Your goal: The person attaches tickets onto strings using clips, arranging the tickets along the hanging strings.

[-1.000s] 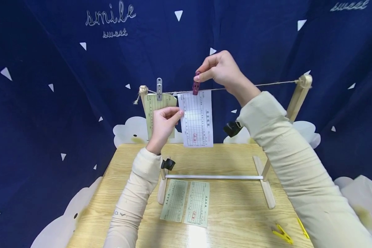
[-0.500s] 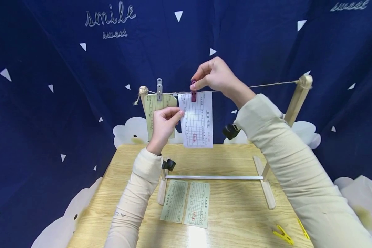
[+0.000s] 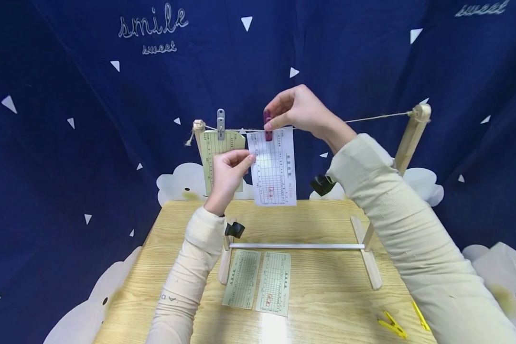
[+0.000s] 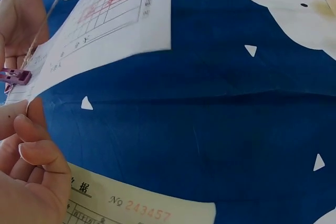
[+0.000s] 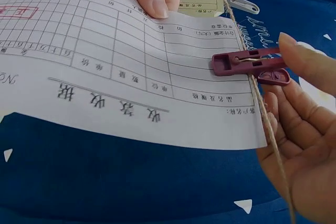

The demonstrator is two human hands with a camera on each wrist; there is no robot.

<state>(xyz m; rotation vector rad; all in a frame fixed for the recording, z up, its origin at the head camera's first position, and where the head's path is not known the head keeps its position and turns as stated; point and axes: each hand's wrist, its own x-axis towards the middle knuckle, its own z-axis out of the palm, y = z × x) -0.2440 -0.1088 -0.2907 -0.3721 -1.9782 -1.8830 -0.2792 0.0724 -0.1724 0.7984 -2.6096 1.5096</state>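
My left hand pinches the left edge of a white receipt between thumb and fingers. The sheet hangs at a twine line, its top edge along the cord. A dark purple clothespin straddles cord and paper near the middle of that edge. My right hand still pinches the pin's upper end, with the thumb in front and fingers behind. To the left, a grey clothespin holds a pale yellow-green receipt on the same line, partly hidden behind my left hand.
Wooden posts carry the twine, joined low down by a white rod. Two greenish receipts lie side by side on the wooden table. Yellow clothespins lie at the front right. A dark blue curtain hangs behind.
My right hand has come down and slightly left with the purple clothespin, which now reaches lower over the receipt's top edge. My left hand keeps its pinch, almost unmoved.
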